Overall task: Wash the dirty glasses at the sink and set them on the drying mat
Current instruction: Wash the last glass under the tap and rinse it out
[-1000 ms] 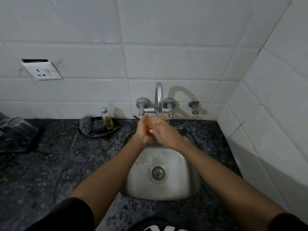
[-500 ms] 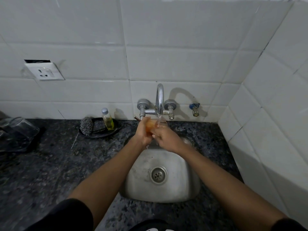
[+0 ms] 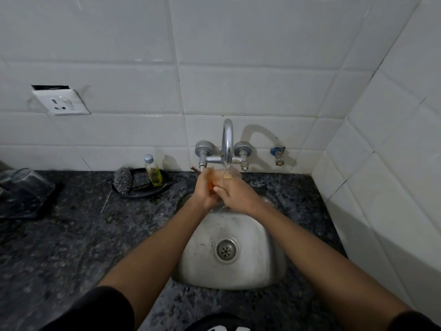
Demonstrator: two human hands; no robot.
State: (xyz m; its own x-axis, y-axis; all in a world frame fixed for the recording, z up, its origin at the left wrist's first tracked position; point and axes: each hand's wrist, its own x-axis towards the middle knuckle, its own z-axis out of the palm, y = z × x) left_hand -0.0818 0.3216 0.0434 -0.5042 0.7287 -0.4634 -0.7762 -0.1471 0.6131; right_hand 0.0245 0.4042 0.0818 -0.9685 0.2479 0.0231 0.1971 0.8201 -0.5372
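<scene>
Far left of the grip: upturned clear glasses point(image 3: 22, 187) on a dark mat point(image 3: 31, 209), at the left edge of the speckled dark stone counter point(image 3: 78, 237); how many glasses cannot be told

Upper left of the grip: white wall socket point(image 3: 61, 102) hanging loose from the white tiles; no lettering readable on it

Just left of the grip: black oval dish point(image 3: 143, 190) on the counter against the wall, holding a steel scrubber point(image 3: 123, 179) and a small clear bottle point(image 3: 153, 172) of yellow liquid with a pale cap; no label readable

The grip: left hand point(image 3: 204, 190) and right hand point(image 3: 235, 195) pressed together, both closed around one clear glass point(image 3: 228, 174), held over the back of the sink with its rim tipped up toward the wall; something orange point(image 3: 210, 185) shows between the hands, and what it is cannot be told

Directly above the grip: chrome tap point(image 3: 227, 142) with a curved spout and two handles, its water stream falling into the glass

Below the grip: steel sink point(image 3: 260, 259) with round drain point(image 3: 226, 250)

Right of the grip: small valve point(image 3: 278, 154) with a blue fitting on the wall tiles; no marking readable

Bottom edge, below the grip: dark clothing with partial white lettering point(image 3: 224, 328), cut off and unreadable
</scene>
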